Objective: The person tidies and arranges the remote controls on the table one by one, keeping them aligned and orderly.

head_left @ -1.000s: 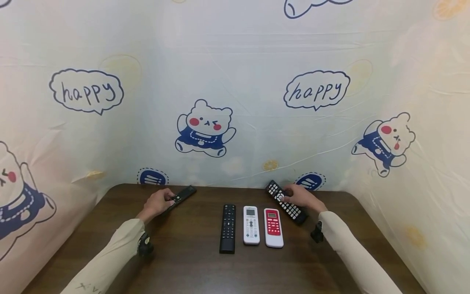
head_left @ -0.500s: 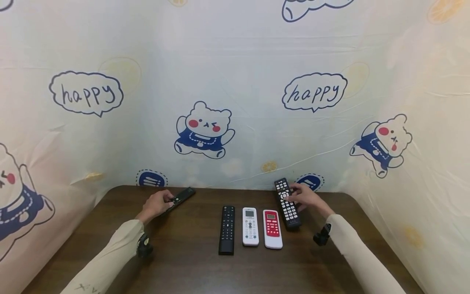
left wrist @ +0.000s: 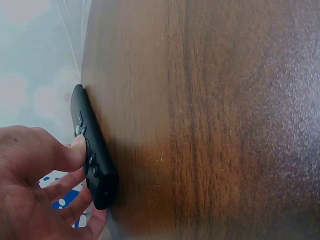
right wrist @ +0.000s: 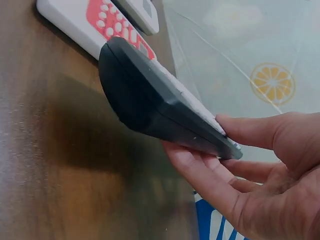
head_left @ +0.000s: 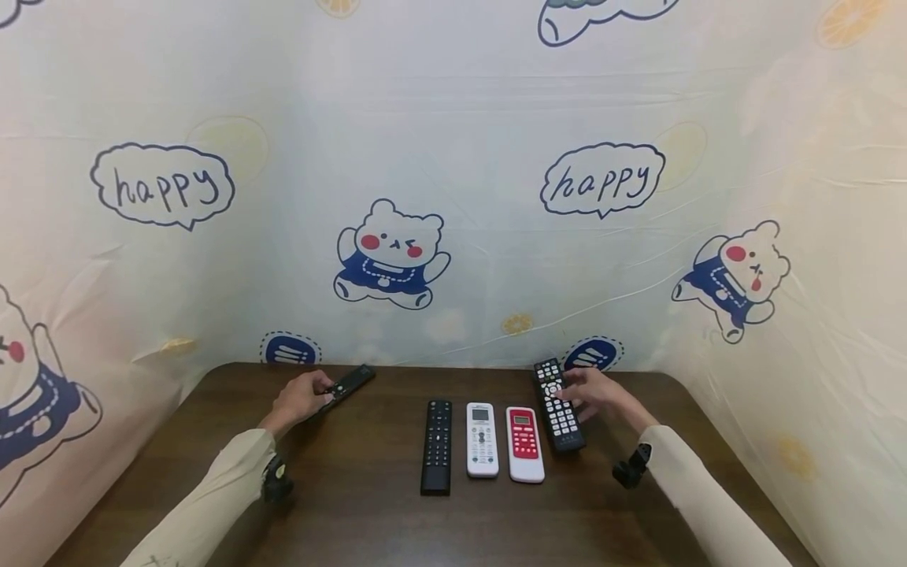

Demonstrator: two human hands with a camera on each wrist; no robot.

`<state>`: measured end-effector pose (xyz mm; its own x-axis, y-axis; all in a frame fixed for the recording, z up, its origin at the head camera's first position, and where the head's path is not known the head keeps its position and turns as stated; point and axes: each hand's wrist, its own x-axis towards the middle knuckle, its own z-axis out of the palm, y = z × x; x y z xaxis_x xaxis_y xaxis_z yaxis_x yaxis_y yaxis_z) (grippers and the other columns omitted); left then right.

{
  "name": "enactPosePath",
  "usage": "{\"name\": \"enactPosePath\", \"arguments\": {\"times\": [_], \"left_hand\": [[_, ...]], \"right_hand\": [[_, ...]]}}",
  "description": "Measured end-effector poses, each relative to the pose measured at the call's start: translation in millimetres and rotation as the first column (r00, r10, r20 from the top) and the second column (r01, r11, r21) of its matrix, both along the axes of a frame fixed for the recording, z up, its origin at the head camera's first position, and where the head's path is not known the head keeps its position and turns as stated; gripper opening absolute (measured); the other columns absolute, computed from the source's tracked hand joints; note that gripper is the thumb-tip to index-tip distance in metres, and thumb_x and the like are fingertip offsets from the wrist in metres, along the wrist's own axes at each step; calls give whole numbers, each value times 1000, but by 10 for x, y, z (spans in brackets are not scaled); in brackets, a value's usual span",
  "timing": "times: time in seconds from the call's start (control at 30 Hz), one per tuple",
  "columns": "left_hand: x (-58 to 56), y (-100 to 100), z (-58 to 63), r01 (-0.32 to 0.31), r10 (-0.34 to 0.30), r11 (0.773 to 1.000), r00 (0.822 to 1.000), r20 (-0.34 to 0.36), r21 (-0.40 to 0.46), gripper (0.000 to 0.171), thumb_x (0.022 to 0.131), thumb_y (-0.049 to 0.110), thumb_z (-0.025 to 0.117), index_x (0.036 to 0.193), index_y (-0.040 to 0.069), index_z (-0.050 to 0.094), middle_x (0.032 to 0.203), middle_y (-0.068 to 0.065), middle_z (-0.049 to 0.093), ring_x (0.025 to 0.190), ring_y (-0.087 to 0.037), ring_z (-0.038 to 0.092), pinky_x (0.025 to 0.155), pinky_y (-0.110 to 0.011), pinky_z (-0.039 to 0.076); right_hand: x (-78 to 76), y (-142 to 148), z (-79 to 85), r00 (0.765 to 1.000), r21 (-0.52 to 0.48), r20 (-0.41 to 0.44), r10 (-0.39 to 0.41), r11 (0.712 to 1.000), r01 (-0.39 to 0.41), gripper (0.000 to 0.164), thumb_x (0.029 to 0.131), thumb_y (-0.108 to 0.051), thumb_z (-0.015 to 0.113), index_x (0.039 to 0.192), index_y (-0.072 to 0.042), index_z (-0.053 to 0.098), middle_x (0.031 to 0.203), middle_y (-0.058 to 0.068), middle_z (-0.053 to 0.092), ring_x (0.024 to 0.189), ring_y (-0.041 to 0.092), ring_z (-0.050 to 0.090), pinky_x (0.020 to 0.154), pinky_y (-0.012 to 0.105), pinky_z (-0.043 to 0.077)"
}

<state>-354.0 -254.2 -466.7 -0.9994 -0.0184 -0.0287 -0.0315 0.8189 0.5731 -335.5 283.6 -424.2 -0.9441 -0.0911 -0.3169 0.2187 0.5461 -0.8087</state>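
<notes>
In the head view my left hand pinches a slim black remote control at the back left of the table. The left wrist view shows the thumb on its button face and the fingers at its far side and underneath. My right hand grips a larger black remote control with white buttons, thumb on top and fingers below. In the right wrist view this remote is tilted, its thick end over the table with a shadow beneath. It is just right of a white remote with a red face.
A white remote with a small screen and a long black remote lie side by side left of the red-faced one. A printed curtain stands right behind the brown wooden table.
My right hand has turned the white-buttoned remote from a slant to nearly in line with the row, its near end swinging left toward the red-faced one. The left hand has stayed put.
</notes>
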Motion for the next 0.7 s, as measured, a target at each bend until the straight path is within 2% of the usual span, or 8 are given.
{"name": "enactPosePath", "arguments": {"times": [0.27, 0.7], "left_hand": [[-5, -2, -28, 6, -6, 1000, 1000, -15, -9, 23, 99, 6, 68, 120, -3, 65, 117, -26, 64, 100, -39, 59, 86, -58, 44], [9, 14, -9, 3, -3, 1000, 1000, -21, -10, 22, 99, 6, 68, 120, -2, 65, 116, -26, 65, 100, -39, 59, 89, -62, 43]], "right_hand": [[144, -24, -10, 999, 22, 52, 2, 1000, -3, 70, 96, -9, 72, 151, 12, 36, 127, 32, 59, 101, 36, 70, 77, 45, 63], [266, -39, -97, 996, 24, 90, -10, 1000, 8, 65, 94, -6, 73, 146, 13, 39, 114, 28, 64, 93, 31, 72, 76, 41, 64]]}}
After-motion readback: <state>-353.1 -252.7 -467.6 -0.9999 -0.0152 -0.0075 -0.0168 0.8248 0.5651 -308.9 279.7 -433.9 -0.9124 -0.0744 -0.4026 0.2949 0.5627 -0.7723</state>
